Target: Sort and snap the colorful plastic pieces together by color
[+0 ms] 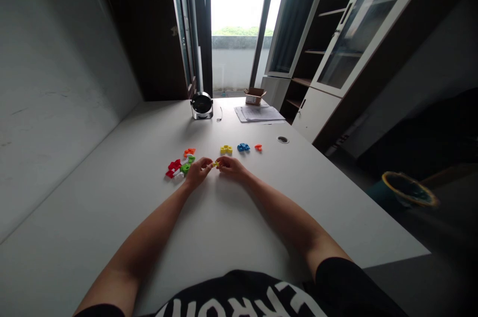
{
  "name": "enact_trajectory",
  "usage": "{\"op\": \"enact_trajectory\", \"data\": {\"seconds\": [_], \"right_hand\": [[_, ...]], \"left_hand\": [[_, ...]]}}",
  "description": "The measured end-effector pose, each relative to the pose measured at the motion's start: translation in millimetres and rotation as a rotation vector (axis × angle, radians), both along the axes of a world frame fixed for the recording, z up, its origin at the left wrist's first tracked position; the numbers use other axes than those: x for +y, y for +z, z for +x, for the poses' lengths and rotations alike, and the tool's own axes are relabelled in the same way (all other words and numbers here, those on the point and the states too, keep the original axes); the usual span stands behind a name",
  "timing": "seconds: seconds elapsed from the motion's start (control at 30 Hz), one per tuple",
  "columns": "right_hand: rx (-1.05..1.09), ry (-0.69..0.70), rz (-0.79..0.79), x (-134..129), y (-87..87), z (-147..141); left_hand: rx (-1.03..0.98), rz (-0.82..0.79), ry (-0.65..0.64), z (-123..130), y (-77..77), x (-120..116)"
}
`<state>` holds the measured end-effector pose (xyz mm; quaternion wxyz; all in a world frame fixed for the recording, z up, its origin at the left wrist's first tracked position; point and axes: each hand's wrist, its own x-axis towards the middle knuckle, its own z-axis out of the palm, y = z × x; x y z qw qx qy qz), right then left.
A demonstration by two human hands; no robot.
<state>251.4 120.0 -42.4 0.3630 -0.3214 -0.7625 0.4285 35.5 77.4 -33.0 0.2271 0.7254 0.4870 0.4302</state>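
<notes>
Small yellow plastic piece [215, 164] sits pinched between the fingertips of both hands over the white desk [123, 217]. Its long axis seems to run side to side, though it is too small to be sure. Farthest left, red plastic blocks [173, 168], a green plastic block [185, 168] and an orange plastic block [189, 152] lie in a loose cluster just beside the left hand [197, 171], its fingers drawn narrow onto the piece. The right hand [232, 167] closes just as narrowly from the other side, with a yellow plastic block [226, 150] just ahead of it. Farther right lie a blue plastic block [243, 147], a small orange plastic block [258, 147] and a round desk grommet [283, 140].
</notes>
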Motion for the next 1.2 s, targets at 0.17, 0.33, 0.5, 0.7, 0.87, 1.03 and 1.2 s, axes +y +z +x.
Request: {"op": "enact_trajectory", "data": {"seconds": [0.17,0.33,0.5,0.7,0.87,1.03,1.2], "right_hand": [[-0.020,-0.006,0.004,-1.1,1.4,0.9],[0.012,0.028,-0.018,-1.6,3.3,1.6],[-0.011,0.017,-0.012,-1.7,4.1,1.5],[-0.004,0.030,-0.010,-1.4,3.4,1.7],[-0.037,0.001,0.015,1.3,-0.7,0.9],[-0.046,-0.066,0.085,4.9,-6.9,-2.0],[-0.051,-0.100,0.119,3.4,-7.7,-4.5]], "left_hand": [[-0.009,0.033,0.016,-0.5,-1.4,1.4],[-0.006,0.050,0.023,-0.5,-1.5,0.4],[0.000,0.048,0.038,0.9,0.7,-1.6],[0.009,0.056,0.044,1.7,2.1,-2.4],[-0.004,0.065,0.052,0.9,-0.1,-0.6],[-0.010,0.071,0.064,1.4,-1.3,0.2],[0.005,0.051,0.075,1.8,0.7,-1.1]]}}
